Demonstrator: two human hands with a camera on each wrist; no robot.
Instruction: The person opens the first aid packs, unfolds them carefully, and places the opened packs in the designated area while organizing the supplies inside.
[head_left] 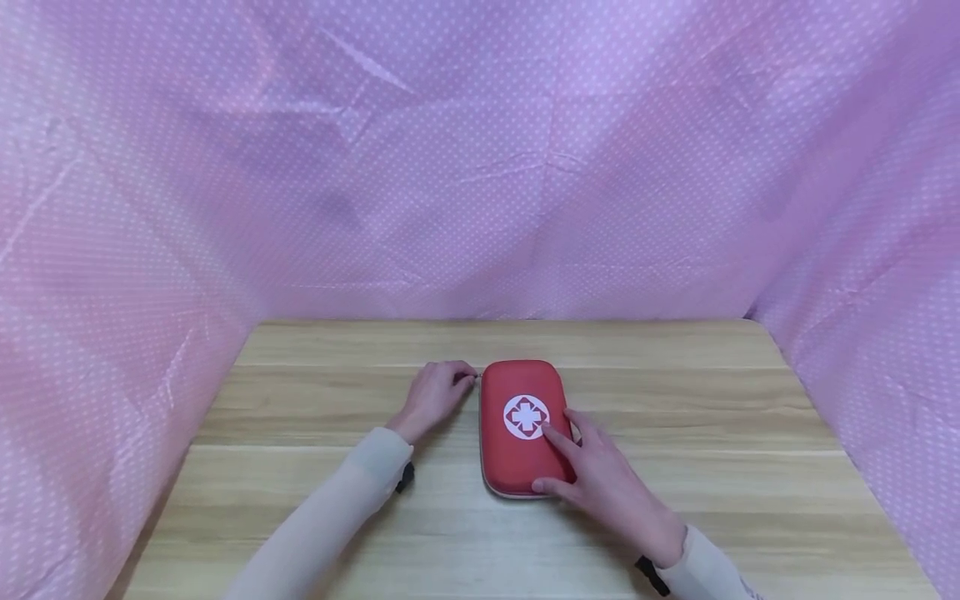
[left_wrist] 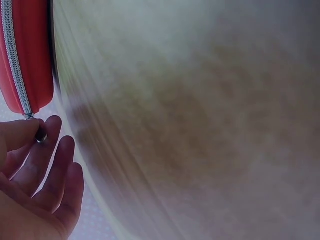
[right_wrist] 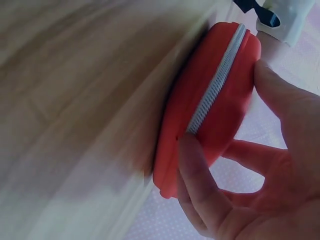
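Note:
A red first-aid case point(head_left: 521, 462) with a white cross emblem lies flat on the wooden table. At its far left corner my left hand point(head_left: 433, 393) pinches the zipper pull point(left_wrist: 41, 134) between thumb and forefinger; the other fingers are loosely bent. The silver zipper point(left_wrist: 15, 55) runs along the case's side, its teeth meshed where they show. My right hand point(head_left: 603, 479) holds the case from the right, thumb at the near edge, one finger on top by the emblem and others against the right side. In the right wrist view a fingertip presses beside the zipper point(right_wrist: 215, 82).
Light wood-grain table point(head_left: 300, 417) extends around the case on all sides. Pink cloth with white dots point(head_left: 480, 208) hangs behind the table and along its left and right sides. Dark bands point(head_left: 406, 477) show at both sleeve cuffs.

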